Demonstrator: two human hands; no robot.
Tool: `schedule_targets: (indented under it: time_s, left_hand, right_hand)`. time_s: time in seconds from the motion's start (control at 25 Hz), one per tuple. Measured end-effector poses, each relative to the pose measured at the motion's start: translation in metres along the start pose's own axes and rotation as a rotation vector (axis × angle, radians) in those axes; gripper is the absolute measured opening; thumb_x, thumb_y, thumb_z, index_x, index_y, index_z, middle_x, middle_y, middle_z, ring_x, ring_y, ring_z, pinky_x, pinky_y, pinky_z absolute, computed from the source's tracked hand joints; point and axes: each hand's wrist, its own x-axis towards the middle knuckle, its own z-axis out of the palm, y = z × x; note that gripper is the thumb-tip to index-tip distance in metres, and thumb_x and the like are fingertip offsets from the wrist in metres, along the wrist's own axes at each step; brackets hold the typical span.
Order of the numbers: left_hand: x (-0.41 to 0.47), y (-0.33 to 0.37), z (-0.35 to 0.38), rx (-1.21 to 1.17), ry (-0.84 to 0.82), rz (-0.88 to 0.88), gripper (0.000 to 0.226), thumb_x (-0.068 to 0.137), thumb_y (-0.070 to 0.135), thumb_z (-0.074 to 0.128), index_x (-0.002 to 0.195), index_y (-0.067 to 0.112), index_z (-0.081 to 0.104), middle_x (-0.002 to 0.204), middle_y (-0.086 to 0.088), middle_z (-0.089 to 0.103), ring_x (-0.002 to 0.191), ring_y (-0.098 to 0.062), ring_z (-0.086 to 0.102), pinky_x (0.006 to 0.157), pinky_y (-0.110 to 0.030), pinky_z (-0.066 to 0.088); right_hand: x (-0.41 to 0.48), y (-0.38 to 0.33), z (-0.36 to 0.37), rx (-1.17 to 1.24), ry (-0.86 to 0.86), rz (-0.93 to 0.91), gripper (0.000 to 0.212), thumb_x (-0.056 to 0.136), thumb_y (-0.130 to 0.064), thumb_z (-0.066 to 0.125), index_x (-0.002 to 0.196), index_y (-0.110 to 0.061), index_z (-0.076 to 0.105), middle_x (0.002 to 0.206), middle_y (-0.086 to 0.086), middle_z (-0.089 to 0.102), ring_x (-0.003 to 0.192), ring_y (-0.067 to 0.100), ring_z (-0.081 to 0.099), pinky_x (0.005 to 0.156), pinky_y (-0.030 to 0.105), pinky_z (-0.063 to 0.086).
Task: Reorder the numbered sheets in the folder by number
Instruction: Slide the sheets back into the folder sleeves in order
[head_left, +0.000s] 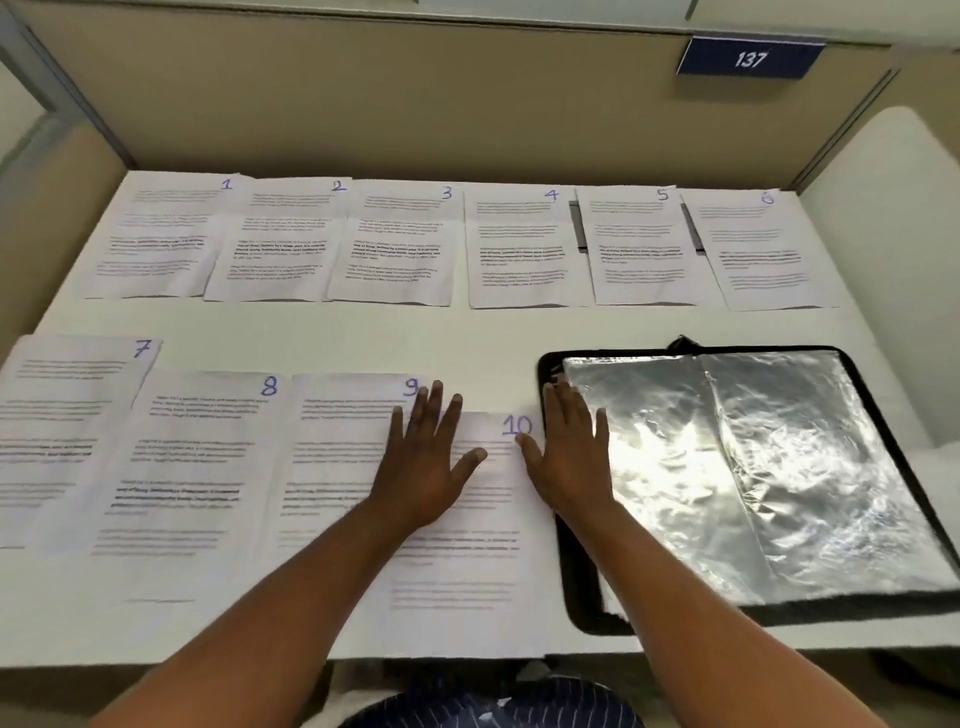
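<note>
Printed sheets with handwritten blue numbers lie on the white desk (498, 332). Sheets 1 to 6 form a back row, from sheet 1 (156, 239) at the left to sheet 6 (763, 249) at the right. Sheet 7 (57, 431), sheet 8 (192, 457) and sheet 9 (332, 447) overlap along the front. Sheet 10 (467, 571) lies front centre, over sheet 9's right edge. My left hand (426, 457) rests flat with spread fingers on sheets 9 and 10. My right hand (569, 457) lies flat across sheet 10's right edge and the open black folder (576, 582), whose clear sleeves (753, 478) shine.
Beige partition walls close the desk at the back and both sides, with a blue "137" plate (750, 58) up at the right. Two grey strips (581, 228) show between sheets 4, 5 and 6. Sheet 10 overhangs the desk's front edge slightly.
</note>
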Motion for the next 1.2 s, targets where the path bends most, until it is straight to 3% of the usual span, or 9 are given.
schedule_targets:
  time_s: [0.08, 0.16, 0.28, 0.4, 0.52, 0.72, 0.92, 1.08, 1.2]
  left_hand:
    - [-0.006, 0.047, 0.019, 0.005, -0.054, -0.009, 0.098, 0.082, 0.083, -0.009, 0.161, 0.027, -0.002, 0.166, 0.001, -0.021, 0.153, -0.016, -0.023, 0.125, -0.049, -0.008]
    - [-0.014, 0.083, 0.034, 0.024, -0.112, -0.002, 0.088, 0.09, 0.078, 0.001, 0.162, 0.027, 0.0, 0.166, 0.0, -0.021, 0.153, -0.016, -0.023, 0.125, -0.05, -0.007]
    - [-0.024, 0.124, 0.049, 0.046, -0.159, 0.014, 0.073, 0.102, 0.063, 0.024, 0.162, 0.025, 0.004, 0.168, -0.003, -0.016, 0.153, -0.018, -0.023, 0.124, -0.049, -0.01]
    - [-0.023, 0.142, 0.05, 0.072, -0.165, 0.028, 0.071, 0.104, 0.059, 0.029, 0.162, 0.023, 0.011, 0.169, -0.003, -0.01, 0.154, -0.018, -0.018, 0.124, -0.049, -0.012]
    - [-0.017, 0.151, 0.046, 0.098, -0.152, 0.03, 0.067, 0.105, 0.053, 0.031, 0.161, 0.019, 0.018, 0.17, -0.005, -0.005, 0.155, -0.019, -0.014, 0.124, -0.049, -0.01]
    - [-0.008, 0.166, 0.041, 0.109, -0.153, 0.016, 0.068, 0.104, 0.053, 0.033, 0.161, 0.017, 0.02, 0.17, -0.006, -0.003, 0.156, -0.021, -0.012, 0.124, -0.047, -0.011]
    - [0.001, 0.178, 0.044, 0.134, -0.193, 0.024, 0.075, 0.102, 0.056, 0.036, 0.162, 0.019, 0.012, 0.169, -0.005, -0.01, 0.155, -0.02, -0.017, 0.124, -0.047, -0.01]
    - [0.009, 0.193, 0.055, 0.127, -0.175, 0.049, 0.077, 0.101, 0.057, 0.039, 0.162, 0.019, 0.014, 0.17, -0.007, -0.006, 0.155, -0.021, -0.015, 0.124, -0.047, -0.007]
    - [0.011, 0.202, 0.06, 0.128, -0.146, 0.063, 0.077, 0.1, 0.058, 0.039, 0.162, 0.019, 0.014, 0.17, -0.007, -0.004, 0.156, -0.024, -0.011, 0.125, -0.046, -0.005]
  right_hand:
    - [-0.011, 0.033, -0.013, -0.003, 0.025, 0.032, 0.075, 0.094, -0.039, 0.061, 0.158, -0.012, 0.032, 0.164, 0.01, 0.033, 0.149, 0.027, 0.033, 0.121, 0.051, 0.025]
    - [-0.021, 0.055, -0.021, -0.024, 0.04, 0.066, 0.07, 0.091, -0.039, 0.064, 0.152, -0.011, 0.041, 0.149, 0.012, 0.049, 0.133, 0.032, 0.048, 0.106, 0.051, 0.04]
    - [-0.028, 0.077, -0.027, -0.064, -0.02, 0.092, 0.062, 0.09, -0.033, 0.063, 0.144, -0.008, 0.048, 0.128, 0.013, 0.058, 0.115, 0.035, 0.057, 0.09, 0.048, 0.046]
    - [-0.019, 0.075, -0.034, -0.072, -0.082, 0.064, 0.053, 0.084, -0.024, 0.063, 0.133, -0.008, 0.053, 0.114, 0.013, 0.06, 0.105, 0.036, 0.06, 0.08, 0.045, 0.047]
    - [-0.013, 0.066, -0.036, -0.081, -0.14, 0.051, 0.048, 0.082, -0.034, 0.068, 0.12, -0.008, 0.057, 0.109, 0.011, 0.06, 0.102, 0.034, 0.06, 0.078, 0.043, 0.046]
    - [-0.004, 0.069, -0.052, 0.044, -0.186, 0.077, 0.04, 0.09, -0.016, 0.056, 0.129, -0.009, 0.047, 0.117, 0.012, 0.062, 0.104, 0.034, 0.064, 0.077, 0.038, 0.047]
    - [-0.001, 0.11, -0.109, 0.259, -0.066, 0.222, 0.05, 0.087, -0.017, 0.061, 0.135, -0.017, 0.047, 0.116, 0.009, 0.067, 0.103, 0.035, 0.066, 0.079, 0.037, 0.045]
    - [0.001, 0.19, -0.163, 0.198, 0.097, 0.388, 0.052, 0.083, -0.013, 0.058, 0.135, -0.018, 0.048, 0.111, 0.009, 0.07, 0.098, 0.036, 0.068, 0.076, 0.035, 0.043]
    - [-0.005, 0.25, -0.188, 0.111, 0.183, 0.457, 0.057, 0.082, -0.009, 0.057, 0.138, -0.017, 0.049, 0.118, 0.011, 0.069, 0.103, 0.039, 0.067, 0.086, 0.042, 0.048]
